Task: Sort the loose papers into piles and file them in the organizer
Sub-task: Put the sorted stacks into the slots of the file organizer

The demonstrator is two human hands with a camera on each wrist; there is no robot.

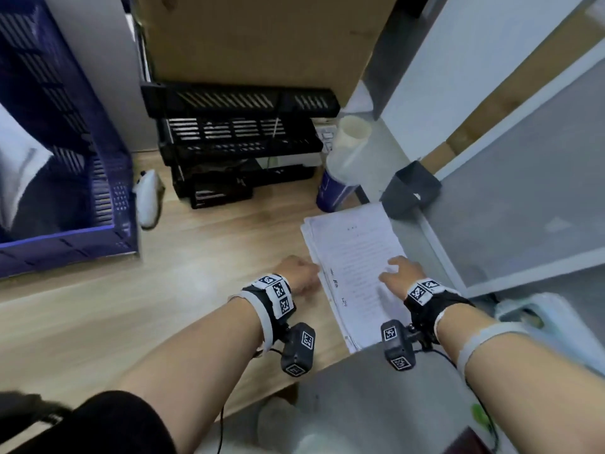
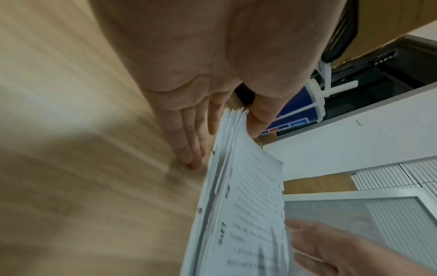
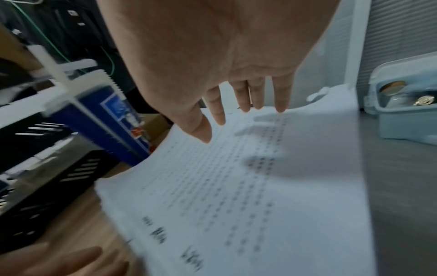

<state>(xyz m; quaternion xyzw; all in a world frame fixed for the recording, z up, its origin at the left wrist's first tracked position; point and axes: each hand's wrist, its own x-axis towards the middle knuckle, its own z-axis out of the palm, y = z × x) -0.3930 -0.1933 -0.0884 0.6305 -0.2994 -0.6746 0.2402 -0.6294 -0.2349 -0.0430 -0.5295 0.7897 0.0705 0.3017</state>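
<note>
Papers [image 1: 352, 257]: white printed stack, edges uneven, handwriting along left margin.

Paper stack [image 1: 352, 267] on desk, right hand [image 1: 401, 273] flat on it

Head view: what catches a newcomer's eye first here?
The white stack of papers on the wooden desk, with the left hand at its left edge and the right hand spread flat on top. Behind stands the black tiered organizer, with a blue crate at far left.
</note>
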